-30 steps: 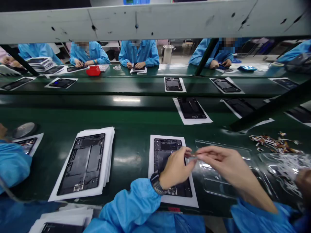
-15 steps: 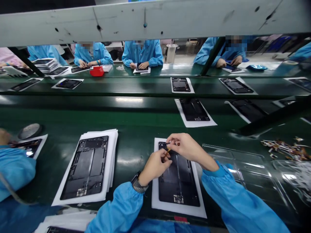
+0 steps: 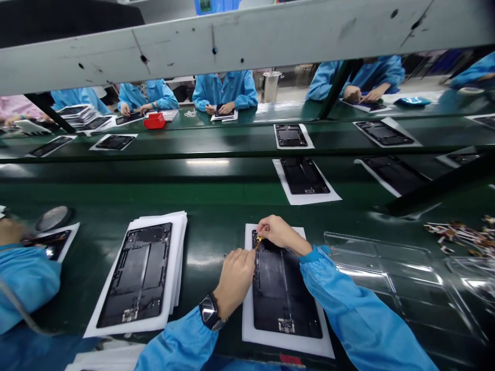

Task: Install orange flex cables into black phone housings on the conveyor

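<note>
An open black tablet housing (image 3: 286,293) lies on a white foam sheet (image 3: 247,330) in front of me. Over its upper left corner, my right hand (image 3: 279,232) pinches a small orange-yellow flex cable (image 3: 259,239) between thumb and fingertips. My left hand (image 3: 236,273), a watch on its wrist, is closed at the housing's left edge. Its curled fingertips meet the lower end of the cable; the thumb is hidden behind the hand.
Left of my hands, another tablet housing (image 3: 135,273) tops a stack of foam sheets. A clear plastic tray (image 3: 382,278) and a pile of flex cables (image 3: 460,234) lie right. More housings rest on the line beyond; co-workers in blue sit opposite, and one sleeve (image 3: 31,283) is at left.
My left hand has moved slightly down and left and turned its back upward. My right hand has shifted a little left, toward the housing's corner, with the flex cable still pinched.
</note>
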Demonstrator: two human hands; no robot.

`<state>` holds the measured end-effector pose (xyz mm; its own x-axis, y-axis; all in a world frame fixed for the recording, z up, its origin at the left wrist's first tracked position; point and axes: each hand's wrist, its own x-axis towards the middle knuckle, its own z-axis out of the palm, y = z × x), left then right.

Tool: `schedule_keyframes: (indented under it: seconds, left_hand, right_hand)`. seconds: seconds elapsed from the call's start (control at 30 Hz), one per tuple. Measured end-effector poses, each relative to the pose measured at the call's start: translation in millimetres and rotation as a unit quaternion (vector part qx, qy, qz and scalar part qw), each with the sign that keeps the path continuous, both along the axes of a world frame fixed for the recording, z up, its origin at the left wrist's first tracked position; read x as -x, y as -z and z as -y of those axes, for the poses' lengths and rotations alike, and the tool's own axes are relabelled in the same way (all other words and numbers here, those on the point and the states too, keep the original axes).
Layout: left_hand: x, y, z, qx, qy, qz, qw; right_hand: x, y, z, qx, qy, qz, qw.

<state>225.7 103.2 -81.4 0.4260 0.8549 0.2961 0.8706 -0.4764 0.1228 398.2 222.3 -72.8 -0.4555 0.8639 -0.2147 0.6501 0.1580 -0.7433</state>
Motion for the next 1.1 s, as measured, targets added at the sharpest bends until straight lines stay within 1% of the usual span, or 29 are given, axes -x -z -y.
schedule_keyframes:
  seconds: [0.17, 0.3, 0.37, 0.43, 0.5, 0.63, 0.73, 0.8, 0.87, 0.97, 1.1]
  left_hand:
    - [-3, 10.0, -2, -0.002, 0.035, 0.049, 0.998]
    - [-7, 16.5, -1, -0.026, 0.067, 0.098, 0.993]
    - [-7, 16.8, 0, -0.035, 0.081, 0.116, 0.989]
    - [-6, 16.3, 0, -0.042, 0.092, 0.125, 0.987]
    - [-4, 16.1, -1, -0.043, 0.098, 0.131, 0.986]
    - [-2, 18.4, -3, -0.032, 0.102, 0.135, 0.985]
    - [0, 19.4, -2, -0.014, 0.101, 0.133, 0.986]
    - [0, 18.6, -1, -0.002, 0.092, 0.135, 0.987]
    - [1, 17.1, 0, 0.004, 0.083, 0.140, 0.987]
    - [2, 16.1, -1, -0.006, 0.082, 0.148, 0.985]
    - [1, 20.8, -3, -0.021, 0.113, 0.164, 0.980]
  right_hand:
    - [8, -6.0, -10, -0.022, -0.031, 0.083, 0.996]
    - [11, -1.5, -31, 0.009, -0.054, 0.138, 0.989]
    - [11, 1.6, -40, 0.021, -0.064, 0.163, 0.984]
    - [9, 2.3, -43, 0.015, -0.068, 0.185, 0.980]
    - [6, 0.1, -40, -0.007, -0.065, 0.204, 0.977]
    - [3, -7.6, -19, -0.060, -0.067, 0.236, 0.968]
    - [3, -11.1, -6, -0.091, -0.078, 0.242, 0.963]
    - [3, -11.7, -2, -0.112, -0.086, 0.242, 0.960]
    - [3, -11.0, 0, -0.133, -0.089, 0.243, 0.957]
    - [1, -7.7, 4, -0.159, -0.079, 0.252, 0.951]
    - [-6, 0.0, 14, -0.206, -0.058, 0.267, 0.940]
